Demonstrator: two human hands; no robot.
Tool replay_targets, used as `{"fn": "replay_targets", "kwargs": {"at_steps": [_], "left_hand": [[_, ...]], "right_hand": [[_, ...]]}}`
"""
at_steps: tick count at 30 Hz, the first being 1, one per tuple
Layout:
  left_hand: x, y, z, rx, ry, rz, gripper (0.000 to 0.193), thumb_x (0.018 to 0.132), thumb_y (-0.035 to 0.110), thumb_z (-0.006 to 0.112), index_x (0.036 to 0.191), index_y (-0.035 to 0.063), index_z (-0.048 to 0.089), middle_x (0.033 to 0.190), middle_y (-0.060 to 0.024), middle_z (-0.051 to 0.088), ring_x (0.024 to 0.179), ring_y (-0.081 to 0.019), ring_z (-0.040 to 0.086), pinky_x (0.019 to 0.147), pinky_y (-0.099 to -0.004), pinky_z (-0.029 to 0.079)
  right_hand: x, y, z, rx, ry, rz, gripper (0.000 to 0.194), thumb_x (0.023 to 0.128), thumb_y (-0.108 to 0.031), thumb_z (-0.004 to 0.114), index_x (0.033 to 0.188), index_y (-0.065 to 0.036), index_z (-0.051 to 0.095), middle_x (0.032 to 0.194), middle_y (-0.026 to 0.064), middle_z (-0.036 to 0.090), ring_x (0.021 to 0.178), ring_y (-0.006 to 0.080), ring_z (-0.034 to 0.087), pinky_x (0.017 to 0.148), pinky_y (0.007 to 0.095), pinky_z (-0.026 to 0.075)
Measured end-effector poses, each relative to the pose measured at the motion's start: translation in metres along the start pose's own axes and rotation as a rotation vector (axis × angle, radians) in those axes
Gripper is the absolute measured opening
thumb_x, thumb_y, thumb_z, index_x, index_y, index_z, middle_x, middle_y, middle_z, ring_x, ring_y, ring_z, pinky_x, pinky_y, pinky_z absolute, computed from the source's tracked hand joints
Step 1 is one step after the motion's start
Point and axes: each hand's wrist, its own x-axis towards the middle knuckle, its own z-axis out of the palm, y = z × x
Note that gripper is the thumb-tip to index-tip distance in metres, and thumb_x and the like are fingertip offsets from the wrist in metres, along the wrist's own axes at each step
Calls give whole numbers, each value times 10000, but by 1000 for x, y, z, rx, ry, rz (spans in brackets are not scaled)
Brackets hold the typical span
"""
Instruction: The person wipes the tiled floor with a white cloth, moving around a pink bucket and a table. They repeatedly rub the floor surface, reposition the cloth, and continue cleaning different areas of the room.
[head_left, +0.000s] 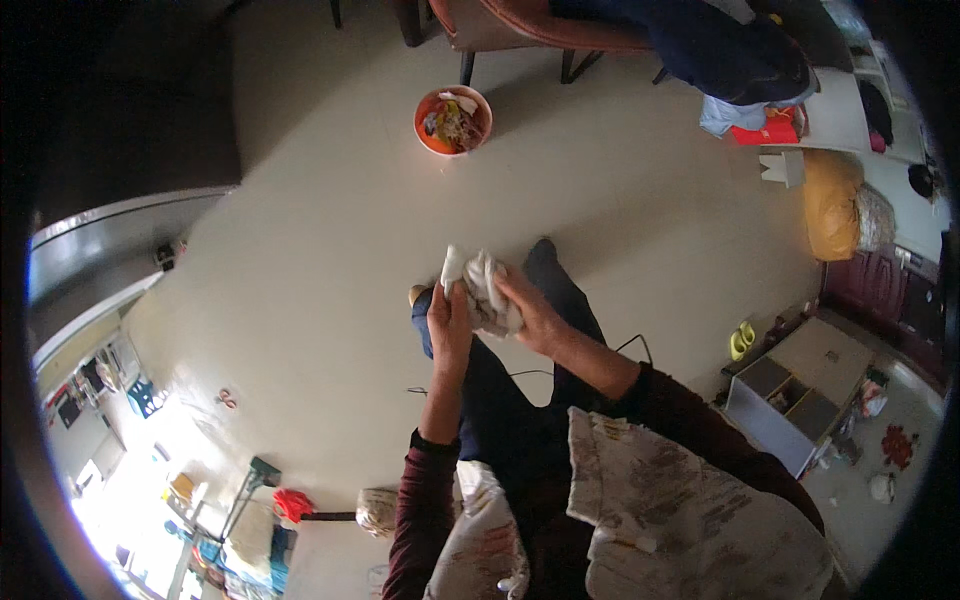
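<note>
My left hand (451, 330) and my right hand (536, 319) are both closed around a crumpled off-white cloth (486, 289), held above my legs. An upright folded part of it stands between the left thumb and fingers. On the other side, my right thumb presses against a bunched fold. Darker marks show on the lower part of the cloth, though I cannot tell what they are. Straight ahead on the floor, apart from both hands, stands a round bin (421, 135) holding mixed waste.
A brown upholstered chair (480, 30) stands beyond the bin, with another person's leg (705, 45) to its right. Yellow-green slippers (742, 341) lie beside a low cabinet (769, 420) at right. A long-handled dustpan (262, 472) stands at lower left, near a red bag (292, 504).
</note>
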Motion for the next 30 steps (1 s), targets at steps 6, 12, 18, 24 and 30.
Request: {"fn": "replay_targets", "kwargs": {"at_steps": [6, 12, 18, 24, 30], "left_hand": [[43, -51, 70, -42, 90, 59, 324, 955, 183, 468, 1213, -13, 480, 750, -1, 496, 666, -94, 439, 582, -236, 395], [108, -103, 91, 165, -256, 213, 601, 906, 95, 519, 1431, 91, 226, 1281, -162, 457, 1159, -241, 471, 961, -337, 394], [225, -178, 77, 403, -378, 423, 763, 836, 76, 624, 1450, 114, 172, 1400, -168, 351, 1235, -316, 421, 1004, -381, 373], [364, -272, 32, 389, -245, 267, 669, 879, 197, 598, 1438, 114, 239, 1376, -184, 404, 1174, -276, 493, 977, -390, 402], [430, -340, 33, 171, -142, 264, 530, 940, 310, 508, 1401, 112, 335, 1320, -142, 478, 1132, -222, 530, 936, -369, 438]], "right_hand": [[24, 35, -54, 919, 92, 740, 703, 836, -365, 630, 1390, -120, 274, 1267, 109, 413, 1169, 224, 441, 974, 389, 379], [48, 103, -60, 878, 219, 895, 541, 865, -246, 602, 1321, -103, 348, 1194, 71, 488, 1104, 196, 508, 871, 362, 474], [78, 263, -58, 1072, 126, 807, 434, 814, -159, 632, 1202, -67, 462, 1084, 71, 579, 993, 218, 589, 853, 365, 502], [94, 444, -103, 977, 275, 863, 495, 803, -17, 512, 1284, -43, 401, 1215, 126, 528, 1121, 275, 534, 985, 420, 445], [72, 578, -212, 761, 338, 638, 533, 783, -115, 569, 1285, -25, 413, 1220, 115, 534, 1128, 257, 529, 1005, 408, 423]]}}
